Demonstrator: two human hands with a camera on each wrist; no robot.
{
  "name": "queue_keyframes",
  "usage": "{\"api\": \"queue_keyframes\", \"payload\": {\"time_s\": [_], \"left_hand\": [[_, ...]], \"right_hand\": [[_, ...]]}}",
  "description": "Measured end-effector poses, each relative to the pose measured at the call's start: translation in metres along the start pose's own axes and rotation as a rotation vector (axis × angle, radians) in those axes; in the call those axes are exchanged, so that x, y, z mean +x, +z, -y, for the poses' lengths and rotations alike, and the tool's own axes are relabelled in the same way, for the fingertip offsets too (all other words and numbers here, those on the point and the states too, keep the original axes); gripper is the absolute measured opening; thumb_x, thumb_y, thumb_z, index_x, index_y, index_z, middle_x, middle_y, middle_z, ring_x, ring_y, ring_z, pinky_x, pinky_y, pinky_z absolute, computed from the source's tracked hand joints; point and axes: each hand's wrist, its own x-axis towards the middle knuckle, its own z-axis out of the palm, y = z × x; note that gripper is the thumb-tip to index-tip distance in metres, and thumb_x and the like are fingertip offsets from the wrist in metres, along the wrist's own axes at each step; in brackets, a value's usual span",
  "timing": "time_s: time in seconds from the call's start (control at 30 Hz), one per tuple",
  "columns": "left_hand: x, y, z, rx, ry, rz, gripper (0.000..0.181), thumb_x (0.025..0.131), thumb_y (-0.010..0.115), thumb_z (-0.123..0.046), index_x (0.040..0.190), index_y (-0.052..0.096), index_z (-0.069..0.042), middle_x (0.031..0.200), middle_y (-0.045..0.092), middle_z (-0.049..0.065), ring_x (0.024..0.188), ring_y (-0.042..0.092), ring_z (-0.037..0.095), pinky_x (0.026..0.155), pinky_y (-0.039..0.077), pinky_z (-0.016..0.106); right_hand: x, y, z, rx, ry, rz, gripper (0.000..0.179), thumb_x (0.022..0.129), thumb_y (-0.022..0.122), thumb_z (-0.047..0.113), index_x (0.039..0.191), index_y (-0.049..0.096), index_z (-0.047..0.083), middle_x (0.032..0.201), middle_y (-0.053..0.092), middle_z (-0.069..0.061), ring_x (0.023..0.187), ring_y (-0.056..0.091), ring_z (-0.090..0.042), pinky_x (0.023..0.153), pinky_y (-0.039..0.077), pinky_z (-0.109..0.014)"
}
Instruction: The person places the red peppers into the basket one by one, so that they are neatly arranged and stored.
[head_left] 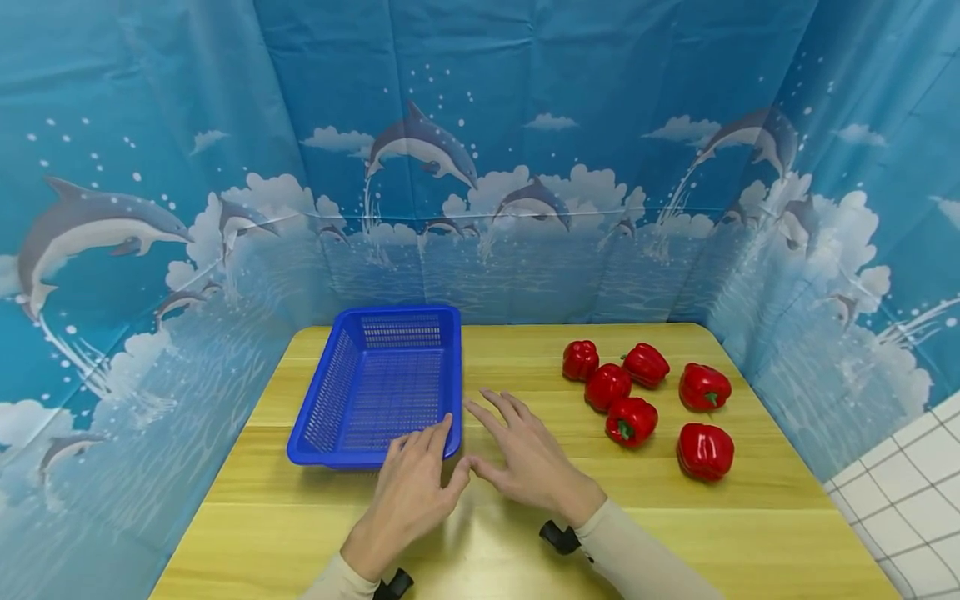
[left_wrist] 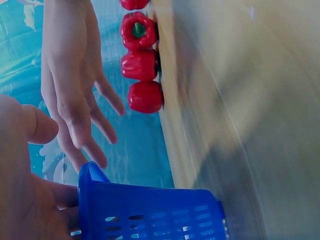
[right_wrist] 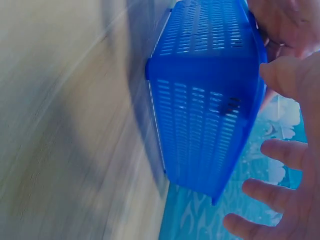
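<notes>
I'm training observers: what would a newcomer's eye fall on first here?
Probably the six glossy red bell peppers on the right of the wood-grained table, vivid against its yellow top. Next come the blue perforated basket on the left and the dolphin-printed curtain behind.

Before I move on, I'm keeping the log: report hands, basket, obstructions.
Left hand at blue basket, near right corner. Right hand just right of it, holding nothing. Basket upright on table. Red peppers farther right, not in the way.
</notes>
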Motion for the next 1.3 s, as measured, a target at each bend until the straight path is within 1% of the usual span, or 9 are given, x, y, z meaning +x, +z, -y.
{"api": "queue_keyframes", "payload": {"time_s": [0.1,0.33,0.57,0.67,0.8,0.9,1.03,1.17,1.3], "left_hand": [[0.001,0.001,-0.005,-0.007,0.012,0.005,0.073,0.118,0.058,-0.049,0.173,0.052,-0.001,0.161,0.072,0.021,0.147,0.070,0.042,0.127,0.052,0.067],[0.001,0.005,-0.014,0.001,0.036,0.021,0.073,0.118,0.055,-0.050,0.173,0.053,-0.002,0.161,0.072,0.018,0.147,0.070,0.039,0.124,0.054,0.064],[0.000,0.006,-0.022,-0.016,0.044,0.023,0.071,0.118,0.056,-0.050,0.172,0.056,-0.004,0.161,0.073,0.018,0.147,0.070,0.040,0.125,0.054,0.064],[-0.002,0.006,-0.024,-0.024,0.051,0.020,0.070,0.118,0.059,-0.049,0.171,0.057,-0.003,0.160,0.074,0.017,0.146,0.071,0.040,0.124,0.055,0.064],[-0.002,0.004,-0.024,-0.035,0.054,-0.004,0.067,0.117,0.062,-0.048,0.170,0.060,-0.007,0.158,0.076,0.015,0.144,0.073,0.038,0.122,0.057,0.064],[-0.001,0.001,-0.021,-0.033,0.040,-0.021,0.066,0.117,0.062,-0.050,0.170,0.061,-0.010,0.158,0.076,0.013,0.143,0.073,0.038,0.120,0.058,0.063],[0.000,-0.004,-0.009,-0.024,0.006,-0.053,0.064,0.116,0.063,-0.051,0.169,0.063,-0.013,0.161,0.073,0.012,0.145,0.072,0.038,0.123,0.055,0.065],[0.003,-0.010,0.009,-0.002,-0.037,-0.106,0.065,0.115,0.067,-0.051,0.167,0.064,-0.013,0.165,0.070,0.014,0.150,0.068,0.042,0.127,0.049,0.072],[0.007,-0.019,0.029,0.031,-0.105,-0.145,0.068,0.114,0.068,-0.053,0.168,0.063,-0.013,0.170,0.064,0.019,0.156,0.060,0.049,0.135,0.037,0.081]], "right_hand": [[0.002,0.002,-0.002,0.016,-0.004,0.005,0.085,0.112,0.076,0.054,0.184,0.040,0.028,0.189,0.039,-0.016,0.169,0.045,-0.056,0.129,0.047,-0.080],[0.003,0.005,-0.007,0.016,0.026,0.043,0.087,0.111,0.069,0.070,0.183,0.040,0.031,0.190,0.039,-0.011,0.171,0.043,-0.053,0.131,0.047,-0.079],[0.000,0.002,-0.011,0.005,0.033,0.052,0.092,0.108,0.069,0.076,0.183,0.040,0.032,0.192,0.037,-0.008,0.172,0.045,-0.049,0.133,0.045,-0.077],[-0.003,0.001,-0.012,0.004,0.037,0.054,0.091,0.107,0.069,0.077,0.182,0.043,0.032,0.191,0.038,-0.008,0.171,0.045,-0.047,0.133,0.045,-0.076],[-0.006,0.000,-0.014,-0.012,0.030,0.038,0.087,0.107,0.073,0.072,0.179,0.046,0.033,0.190,0.041,-0.008,0.169,0.049,-0.044,0.131,0.048,-0.075],[-0.007,-0.002,-0.014,-0.023,0.018,0.030,0.085,0.106,0.075,0.069,0.178,0.048,0.032,0.189,0.042,-0.008,0.167,0.052,-0.044,0.131,0.049,-0.074],[-0.009,-0.003,-0.014,-0.034,0.011,0.035,0.086,0.107,0.071,0.074,0.178,0.050,0.029,0.188,0.043,-0.008,0.165,0.054,-0.044,0.131,0.049,-0.073],[-0.013,-0.006,-0.015,-0.040,0.019,0.037,0.089,0.106,0.067,0.080,0.177,0.051,0.029,0.188,0.044,-0.009,0.164,0.055,-0.045,0.131,0.049,-0.074],[-0.018,-0.012,-0.017,-0.051,0.030,0.041,0.089,0.105,0.065,0.083,0.176,0.051,0.031,0.188,0.044,-0.007,0.164,0.055,-0.045,0.133,0.047,-0.074]]}}
